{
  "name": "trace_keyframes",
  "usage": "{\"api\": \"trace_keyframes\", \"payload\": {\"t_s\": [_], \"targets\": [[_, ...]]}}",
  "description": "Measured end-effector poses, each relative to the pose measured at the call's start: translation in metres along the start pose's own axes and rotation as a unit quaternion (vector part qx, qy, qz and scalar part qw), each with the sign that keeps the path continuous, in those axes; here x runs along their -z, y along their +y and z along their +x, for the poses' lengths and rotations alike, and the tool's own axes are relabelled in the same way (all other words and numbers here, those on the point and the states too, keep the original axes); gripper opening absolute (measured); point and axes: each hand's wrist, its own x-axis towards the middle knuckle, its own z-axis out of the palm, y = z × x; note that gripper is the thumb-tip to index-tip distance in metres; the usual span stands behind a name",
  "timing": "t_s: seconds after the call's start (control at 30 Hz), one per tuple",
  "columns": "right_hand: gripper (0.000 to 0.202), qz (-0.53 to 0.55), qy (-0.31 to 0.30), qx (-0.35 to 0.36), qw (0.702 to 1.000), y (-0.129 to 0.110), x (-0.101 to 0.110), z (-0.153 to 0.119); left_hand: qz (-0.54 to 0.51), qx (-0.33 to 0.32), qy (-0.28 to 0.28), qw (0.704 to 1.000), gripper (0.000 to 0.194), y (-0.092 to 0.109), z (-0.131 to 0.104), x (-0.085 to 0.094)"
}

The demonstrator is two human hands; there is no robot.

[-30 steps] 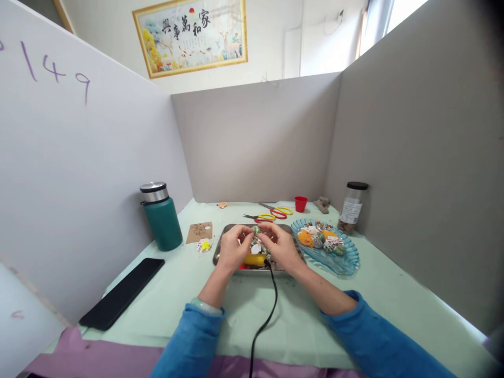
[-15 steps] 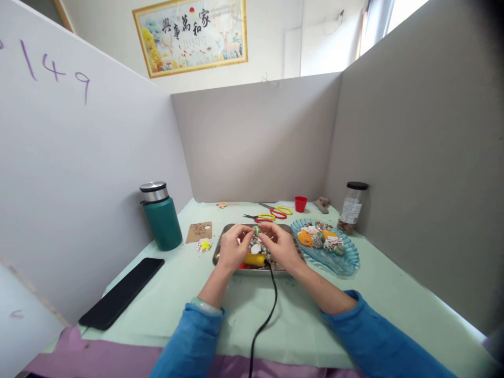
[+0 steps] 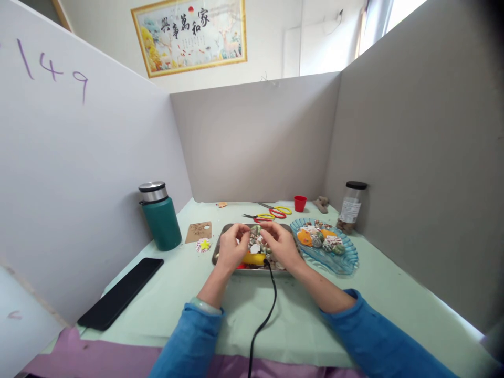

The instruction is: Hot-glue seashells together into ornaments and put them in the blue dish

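Note:
Over a metal tray at the middle of the table, my left hand and my right hand face each other with bent fingers. A small green and white ball is between their fingertips; both hands seem to pinch at it, though the contact is too small to make out. Small white and coloured pieces lie in the tray below. In front of them rests a yellow tool with a black cord running toward me.
To the right is a blue glass plate of decorated pieces, with a jar behind. Scissors and a red cup stand beyond the tray. Left are a green bottle, black phone and brown card. Grey panels enclose the table.
The fingertips of both hands have shifted slightly around the small ball, and the gap between them looks a little wider. The view has moved very slightly.

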Motion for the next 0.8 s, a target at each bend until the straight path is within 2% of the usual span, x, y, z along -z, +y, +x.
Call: {"api": "trace_keyframes", "payload": {"t_s": [0.23,0.43,0.8], "targets": [[0.029,0.038,-0.005,-0.026,0.999,-0.0029,-0.0002,0.0007,-0.013,-0.024,-0.006,1.000,0.011,0.0012,-0.0013,0.0006],[0.027,-0.011,-0.004,0.017,1.000,0.0052,-0.0016,0.0010,0.010,-0.021,-0.019,1.000,0.010,-0.0009,-0.0014,-0.0014],[0.022,-0.096,0.000,0.092,0.991,-0.0027,-0.0027,-0.0038,0.018,-0.025,-0.015,0.999,0.014,-0.0049,-0.0010,-0.0012]]}}
